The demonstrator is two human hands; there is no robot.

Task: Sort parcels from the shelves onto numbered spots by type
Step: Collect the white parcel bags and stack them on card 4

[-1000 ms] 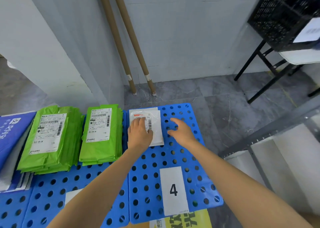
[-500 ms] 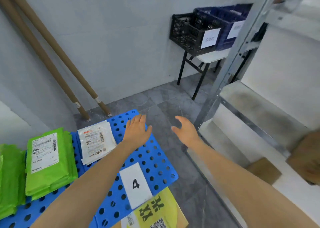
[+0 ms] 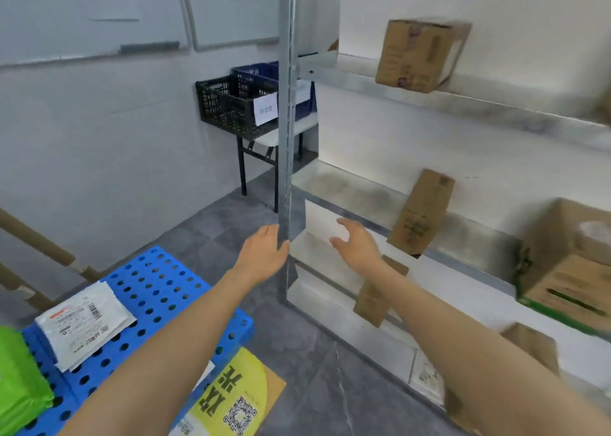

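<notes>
My left hand [image 3: 264, 253] is open and empty, just left of the metal shelf post [image 3: 286, 138]. My right hand [image 3: 358, 244] is open too, reaching toward the shelves on the right. A tall brown box [image 3: 421, 212] leans on the middle shelf [image 3: 357, 194], a short way right of my right hand. A larger brown box [image 3: 421, 53] sits on the upper shelf and another big carton [image 3: 568, 260] at the far right. A white flat parcel [image 3: 84, 325] lies on the blue perforated pallet [image 3: 158, 290] at lower left, beside green parcels [image 3: 20, 382].
Black and blue crates [image 3: 238, 105] stand on a small table behind the post. Cardboard tubes [image 3: 39, 247] lean on the left wall. A yellow-printed carton [image 3: 238, 392] lies on the grey floor by the pallet. Small brown boxes [image 3: 372, 300] rest on the lower shelves.
My view has swung from the pallet to the shelves. My left hand let go of the white parcel, which stays on the pallet, and both hands moved right toward the shelving.
</notes>
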